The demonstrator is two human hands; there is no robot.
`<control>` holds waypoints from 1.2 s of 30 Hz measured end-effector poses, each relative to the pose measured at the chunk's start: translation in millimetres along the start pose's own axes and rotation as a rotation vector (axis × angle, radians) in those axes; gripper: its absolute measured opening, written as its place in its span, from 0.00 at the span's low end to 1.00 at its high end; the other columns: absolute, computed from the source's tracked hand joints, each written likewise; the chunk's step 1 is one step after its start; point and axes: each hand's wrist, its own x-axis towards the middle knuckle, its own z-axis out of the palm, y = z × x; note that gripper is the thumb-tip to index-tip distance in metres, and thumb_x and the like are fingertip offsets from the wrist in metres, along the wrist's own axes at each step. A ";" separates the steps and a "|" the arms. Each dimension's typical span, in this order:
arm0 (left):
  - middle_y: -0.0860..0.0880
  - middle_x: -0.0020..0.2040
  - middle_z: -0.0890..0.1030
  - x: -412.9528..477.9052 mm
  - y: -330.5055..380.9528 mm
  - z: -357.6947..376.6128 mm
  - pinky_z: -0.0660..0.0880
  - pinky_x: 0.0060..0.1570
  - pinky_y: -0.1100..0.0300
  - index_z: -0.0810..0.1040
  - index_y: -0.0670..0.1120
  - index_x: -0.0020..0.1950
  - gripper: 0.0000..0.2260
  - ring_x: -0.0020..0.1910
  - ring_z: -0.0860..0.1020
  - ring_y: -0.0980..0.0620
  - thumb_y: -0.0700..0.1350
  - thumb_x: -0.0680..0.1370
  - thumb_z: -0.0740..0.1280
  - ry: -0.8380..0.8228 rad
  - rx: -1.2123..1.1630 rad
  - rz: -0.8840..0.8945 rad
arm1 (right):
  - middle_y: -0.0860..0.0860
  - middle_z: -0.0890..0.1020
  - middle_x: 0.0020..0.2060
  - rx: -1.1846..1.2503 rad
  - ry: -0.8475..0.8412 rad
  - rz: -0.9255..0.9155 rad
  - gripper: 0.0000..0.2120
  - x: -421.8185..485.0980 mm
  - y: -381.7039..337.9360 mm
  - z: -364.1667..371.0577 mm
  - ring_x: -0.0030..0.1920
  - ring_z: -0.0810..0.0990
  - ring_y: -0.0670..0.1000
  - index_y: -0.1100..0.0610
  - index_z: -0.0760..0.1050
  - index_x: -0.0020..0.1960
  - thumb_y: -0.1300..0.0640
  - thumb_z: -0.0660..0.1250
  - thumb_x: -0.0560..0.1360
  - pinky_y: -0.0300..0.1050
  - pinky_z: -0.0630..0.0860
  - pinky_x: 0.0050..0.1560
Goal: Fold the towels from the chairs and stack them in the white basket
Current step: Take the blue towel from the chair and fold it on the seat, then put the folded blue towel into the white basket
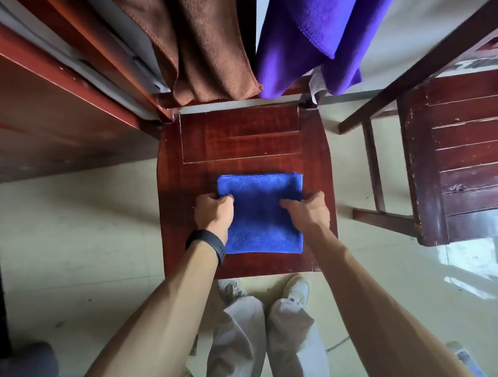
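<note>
On the pale tiled floor (pixel 70 232) in this corner of the room, wooden furniture crowds in from three sides. To the left runs a long reddish-brown wooden piece (pixel 51 114), a desk or a cabinet, I can't tell which, and its corner comes right up to the back of the middle chair. On the right stands a dark, scuffed slatted wooden chair (pixel 470 179), set apart from the middle one by a strip of floor.

Between them is the dark red wooden chair (pixel 240 139) the person is bent over. Two cloths hang from its back and shut off the view behind: a brown fleecy towel (pixel 196 31) on the left, its lower hem reaching down to the rear edge of the seat, and just beside it a purple fleecy towel (pixel 312 27) with a small white label (pixel 315 85) at its lower corner.

The person's light grey trousers (pixel 256 356) and white trainers (pixel 295 290) are just beside the front edge of the seat.

The folded blue fleecy towel (pixel 260 216) lies flat on the front half of the seat as a neat rectangle. The left hand (pixel 213 212) has its fingers curled over the towel's left edge, and the right hand (pixel 309 211) clutches it near the right edge, so both hands are clamped on the cloth, one to each side, with bare blue showing between them. A black band (pixel 206 243) circles the left wrist.
</note>
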 end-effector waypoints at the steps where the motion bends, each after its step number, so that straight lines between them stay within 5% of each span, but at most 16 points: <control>1: 0.46 0.40 0.83 -1.4 1.7 -2.3 0.75 0.42 0.56 0.81 0.44 0.40 0.06 0.42 0.81 0.45 0.46 0.72 0.71 -0.046 -0.031 -0.010 | 0.49 0.80 0.44 0.011 -0.041 -0.007 0.18 4.2 0.5 -3.7 0.43 0.79 0.52 0.54 0.74 0.55 0.49 0.74 0.70 0.45 0.75 0.42; 5: 0.49 0.39 0.82 -10.5 -0.7 -15.9 0.77 0.47 0.49 0.79 0.48 0.38 0.06 0.41 0.79 0.48 0.49 0.69 0.72 -0.119 -0.012 0.115 | 0.49 0.84 0.47 0.114 -0.133 -0.129 0.10 3.9 9.1 -15.7 0.49 0.83 0.53 0.49 0.78 0.48 0.51 0.74 0.68 0.53 0.81 0.53; 9: 0.49 0.45 0.81 -42.5 2.5 -34.4 0.74 0.45 0.62 0.76 0.45 0.55 0.10 0.42 0.78 0.53 0.42 0.76 0.73 -0.154 -0.081 0.216 | 0.54 0.85 0.46 0.241 -0.174 -0.210 0.10 -20.4 22.3 -39.5 0.47 0.85 0.57 0.50 0.78 0.45 0.53 0.75 0.67 0.57 0.82 0.51; 15: 0.50 0.47 0.85 -137.8 50.2 -60.3 0.75 0.47 0.71 0.82 0.46 0.51 0.04 0.46 0.81 0.57 0.39 0.78 0.71 -0.433 -0.058 0.349 | 0.54 0.79 0.37 0.401 -0.135 -0.280 0.07 -91.4 39.2 -133.0 0.37 0.77 0.52 0.59 0.79 0.52 0.61 0.73 0.75 0.39 0.76 0.34; 19: 0.50 0.53 0.86 -228.3 90.2 -61.2 0.77 0.55 0.61 0.83 0.46 0.54 0.06 0.52 0.83 0.53 0.40 0.78 0.70 -0.600 -0.032 0.400 | 0.46 0.79 0.33 0.492 -0.077 -0.268 0.07 -159.6 61.5 -215.1 0.40 0.81 0.50 0.54 0.80 0.51 0.57 0.74 0.75 0.50 0.79 0.50; 21: 0.49 0.54 0.86 -273.3 113.2 -54.3 0.77 0.59 0.54 0.83 0.46 0.55 0.07 0.55 0.83 0.49 0.41 0.78 0.71 -0.678 0.019 0.423 | 0.47 0.78 0.33 0.591 -0.023 -0.255 0.08 -197.3 72.2 -258.1 0.43 0.82 0.52 0.55 0.79 0.53 0.57 0.74 0.76 0.55 0.82 0.51; 24: 0.48 0.54 0.86 -341.1 150.6 -39.8 0.77 0.60 0.45 0.83 0.47 0.56 0.09 0.55 0.83 0.47 0.45 0.76 0.73 -0.809 0.116 0.511 | 0.53 0.82 0.39 0.760 0.077 -0.254 0.08 -257.8 85.4 -318.7 0.47 0.84 0.54 0.56 0.78 0.55 0.58 0.71 0.78 0.50 0.82 0.42; 30: 0.46 0.53 0.84 -491.3 207.8 10.8 0.78 0.39 0.55 0.80 0.53 0.56 0.09 0.49 0.83 0.48 0.50 0.76 0.72 -1.075 0.283 0.708 | 0.54 0.86 0.50 1.016 0.369 -0.299 0.09 -371.6 133.5 -416.1 0.50 0.86 0.55 0.54 0.77 0.59 0.54 0.68 0.80 0.54 0.84 0.45; 34: 0.47 0.53 0.85 -588.2 223.4 54.1 0.79 0.54 0.46 0.82 0.52 0.54 0.07 0.54 0.83 0.45 0.48 0.76 0.73 -1.249 0.350 0.848 | 0.52 0.86 0.50 1.141 0.595 -0.322 0.10 -423.6 171.3 -471.3 0.50 0.86 0.53 0.53 0.78 0.59 0.52 0.69 0.79 0.52 0.83 0.43; 36: 0.46 0.53 0.84 -630.0 223.6 79.8 0.79 0.53 0.47 0.82 0.51 0.54 0.09 0.52 0.83 0.46 0.48 0.75 0.73 -1.323 0.391 0.866 | 0.51 0.87 0.49 1.198 0.699 -0.323 0.09 -440.8 190.7 -495.5 0.48 0.86 0.51 0.53 0.79 0.58 0.53 0.69 0.79 0.48 0.82 0.40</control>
